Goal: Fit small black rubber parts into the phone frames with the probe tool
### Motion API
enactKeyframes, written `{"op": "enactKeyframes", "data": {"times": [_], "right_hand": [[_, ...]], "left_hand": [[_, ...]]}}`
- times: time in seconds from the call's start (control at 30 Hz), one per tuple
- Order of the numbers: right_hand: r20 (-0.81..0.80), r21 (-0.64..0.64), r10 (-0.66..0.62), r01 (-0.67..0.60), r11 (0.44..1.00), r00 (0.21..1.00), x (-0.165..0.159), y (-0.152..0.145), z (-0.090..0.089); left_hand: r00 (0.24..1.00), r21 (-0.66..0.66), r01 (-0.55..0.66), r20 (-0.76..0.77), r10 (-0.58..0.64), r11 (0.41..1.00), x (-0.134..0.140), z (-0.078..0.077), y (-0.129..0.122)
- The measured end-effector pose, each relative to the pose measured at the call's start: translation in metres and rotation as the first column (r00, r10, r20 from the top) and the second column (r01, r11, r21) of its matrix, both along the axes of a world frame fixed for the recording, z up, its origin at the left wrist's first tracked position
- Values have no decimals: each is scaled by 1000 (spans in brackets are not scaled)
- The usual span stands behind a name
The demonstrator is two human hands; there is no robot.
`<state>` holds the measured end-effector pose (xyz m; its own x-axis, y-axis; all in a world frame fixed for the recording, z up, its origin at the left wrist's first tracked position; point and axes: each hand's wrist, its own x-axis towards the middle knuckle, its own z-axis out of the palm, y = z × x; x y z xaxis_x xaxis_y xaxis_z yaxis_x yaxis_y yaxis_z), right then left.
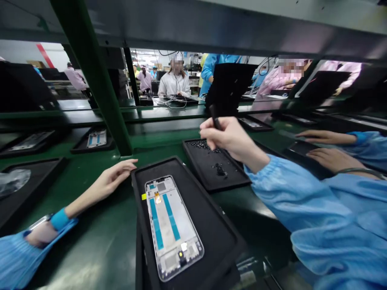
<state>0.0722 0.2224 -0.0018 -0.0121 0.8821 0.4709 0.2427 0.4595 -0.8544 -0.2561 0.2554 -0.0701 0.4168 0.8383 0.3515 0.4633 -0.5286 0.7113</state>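
Note:
My right hand is raised over a black tray of small black parts, its fingers closed round a black pen-shaped tool. The tool's lower end is hidden by the hand. My left hand rests with fingers loosely stretched out at the upper left corner of a nearer black tray, apparently touching its rim. In that tray lies a phone frame with two blue strips, a yellow tab and a gold flex piece near its top.
A green post rises behind my left hand. Another tray with a phone frame stands beyond it, and a bag lies in a tray at left. On the right, a co-worker's hands work close by. A shelf hangs overhead.

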Motion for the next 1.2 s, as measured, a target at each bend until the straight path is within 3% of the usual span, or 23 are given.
{"op": "enactKeyframes", "data": {"times": [0.13, 0.33, 0.53, 0.63, 0.77, 0.9, 1.2], "right_hand": [[124, -194, 145, -119, 974, 982, -23, 13, -35], [241, -309, 301, -221, 925, 923, -48, 17, -60], [331, -317, 361, -258, 913, 872, -70, 6, -68], [383, -268, 300, -206, 941, 874, -74, 1, -70], [396, -231, 248, -166, 959, 884, -74, -3, -71], [352, -245, 220, -137, 960, 910, -73, -3, -71], [343, -274, 228, -135, 952, 911, -73, -3, -70]], "left_hand": [[999, -158, -51, 5, 53, 986, 17, -10, 9], [1000, -157, -27, 0, 28, 987, 38, -25, 15], [1000, -83, -20, -14, 19, 996, 49, -33, 17], [998, 93, -65, -3, 66, 994, 46, -32, 4], [999, 248, 32, -41, -22, 968, 46, -24, -22], [995, 247, 81, -67, -67, 965, 49, -21, -32], [996, 232, 83, -48, -74, 969, 51, -23, -29]]}}
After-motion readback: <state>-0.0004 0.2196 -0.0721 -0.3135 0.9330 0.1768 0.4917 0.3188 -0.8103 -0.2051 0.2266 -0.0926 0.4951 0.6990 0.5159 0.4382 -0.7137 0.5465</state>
